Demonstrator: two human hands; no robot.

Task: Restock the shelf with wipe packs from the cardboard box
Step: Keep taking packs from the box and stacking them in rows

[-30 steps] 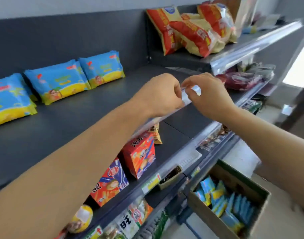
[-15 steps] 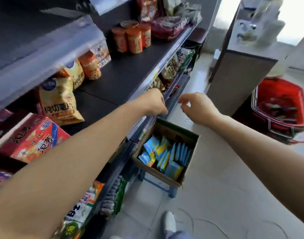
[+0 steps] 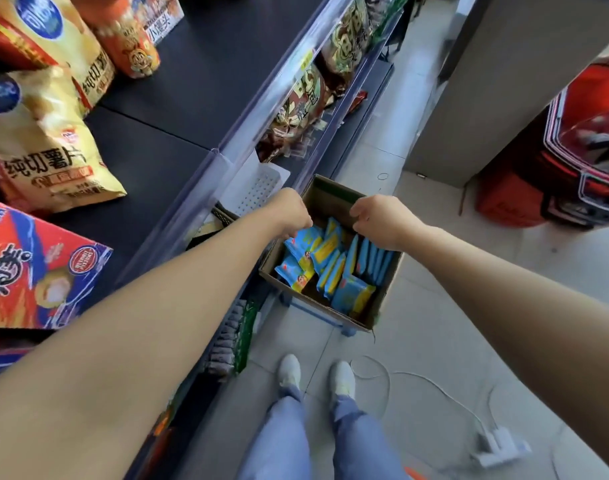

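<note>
Nearest: shoes (image 3: 315, 374) on the tile floor (image 3: 434, 323), a loose white cable (image 3: 434, 386) just right of them, so watch footing when turning. Next out, the cardboard box (image 3: 388, 282) sits on a low blue stand (image 3: 317, 315) hard against the shelf unit's base, open top, blue-and-yellow wipe packs (image 3: 325, 263) inside, most standing on edge, a few slumped at the left end. Both hands are over the box: left hand (image 3: 289, 213) above its left side, fingers curled down toward the packs; right hand (image 3: 379, 220) above the right rows, also curled. Can't tell if either has actually closed on a pack, fingertips are hidden. Step looks like the pick. Suggest: pinch the upright packs by their top edge, take several per hand, lift straight up to clear the box wall, don't drag the soft ones. Farther left, the dark shelf (image 3: 192, 81) holds chip bags (image 3: 43, 147) and a red snack box (image 3: 36, 268). Far right, red shopping baskets (image 3: 580, 161).
</note>
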